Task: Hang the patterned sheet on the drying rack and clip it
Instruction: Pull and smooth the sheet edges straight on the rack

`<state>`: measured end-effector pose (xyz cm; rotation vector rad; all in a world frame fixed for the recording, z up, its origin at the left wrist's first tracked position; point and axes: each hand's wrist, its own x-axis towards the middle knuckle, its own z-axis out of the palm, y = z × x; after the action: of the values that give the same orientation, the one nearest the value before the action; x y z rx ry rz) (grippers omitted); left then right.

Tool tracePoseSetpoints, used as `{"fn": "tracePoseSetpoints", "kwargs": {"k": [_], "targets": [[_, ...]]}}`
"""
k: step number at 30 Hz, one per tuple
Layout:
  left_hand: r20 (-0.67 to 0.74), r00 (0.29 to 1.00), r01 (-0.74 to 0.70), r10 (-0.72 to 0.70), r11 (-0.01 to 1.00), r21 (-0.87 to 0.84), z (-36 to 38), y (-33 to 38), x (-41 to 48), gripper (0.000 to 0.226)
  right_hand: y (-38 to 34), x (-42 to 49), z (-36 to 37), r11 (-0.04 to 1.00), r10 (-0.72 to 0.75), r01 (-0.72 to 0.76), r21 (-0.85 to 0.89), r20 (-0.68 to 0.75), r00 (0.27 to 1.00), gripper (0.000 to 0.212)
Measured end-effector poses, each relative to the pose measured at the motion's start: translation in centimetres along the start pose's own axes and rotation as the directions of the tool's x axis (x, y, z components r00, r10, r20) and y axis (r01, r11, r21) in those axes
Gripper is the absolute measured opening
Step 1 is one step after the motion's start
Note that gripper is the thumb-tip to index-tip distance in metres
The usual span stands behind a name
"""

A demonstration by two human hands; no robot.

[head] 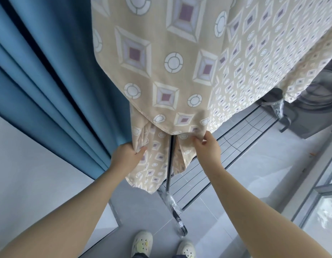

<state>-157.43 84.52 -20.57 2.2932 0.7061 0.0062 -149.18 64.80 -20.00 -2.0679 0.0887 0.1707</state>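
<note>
The patterned sheet (161, 58), beige with purple diamonds and white rings, hangs draped over the drying rack and fills the upper middle of the head view. The rack's upright pole (169, 161) shows between two hanging ends of the cloth, and its wire shelf (241, 125) runs off to the right near the floor. My left hand (127, 155) pinches the left hanging end of the sheet. My right hand (208, 148) pinches the lower hem on the right of the pole. No clip is in view.
A blue curtain (49, 75) hangs close on the left. A washing machine (318, 101) stands at the far right behind the rack. A glass door frame (310, 202) lies at the lower right. The rack's wheeled foot (180, 222) stands just ahead of my shoes (142, 243) on the grey tiles.
</note>
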Motion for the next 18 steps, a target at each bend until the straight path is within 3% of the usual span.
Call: {"fn": "tracePoseSetpoints", "kwargs": {"k": [4, 9, 12, 15, 18], "targets": [[0.031, 0.999, 0.044, -0.045, 0.999, 0.017, 1.6, 0.8, -0.4, 0.032, 0.2, -0.6, -0.8, 0.999, -0.019, 0.019, 0.042, 0.017, 1.0, 0.009], [0.099, 0.993, 0.057, -0.071, 0.989, 0.138, 3.4, 1.1, -0.6, 0.036, -0.4, -1.2, -1.8, 0.998, -0.018, 0.016, 0.061, 0.029, 0.999, 0.03], [0.111, 0.988, 0.096, -0.109, 0.988, 0.123, 3.7, 1.8, -0.4, 0.035, -0.8, -1.9, -2.2, 0.994, -0.034, 0.028, 0.106, 0.055, 0.998, 0.007], [0.116, 0.985, 0.144, -0.129, 0.98, -0.137, 3.8, 2.2, -0.4, 0.021, -0.1, -2.5, -1.9, 0.995, -0.024, 0.027, 0.095, -0.035, 0.999, 0.027], [0.131, 0.984, 0.169, -0.124, 0.889, -0.425, 3.4, 2.6, -0.9, 0.044, 0.2, -3.2, -1.2, 0.999, -0.036, 0.036, 0.0, -0.054, 0.998, 0.028]]}}
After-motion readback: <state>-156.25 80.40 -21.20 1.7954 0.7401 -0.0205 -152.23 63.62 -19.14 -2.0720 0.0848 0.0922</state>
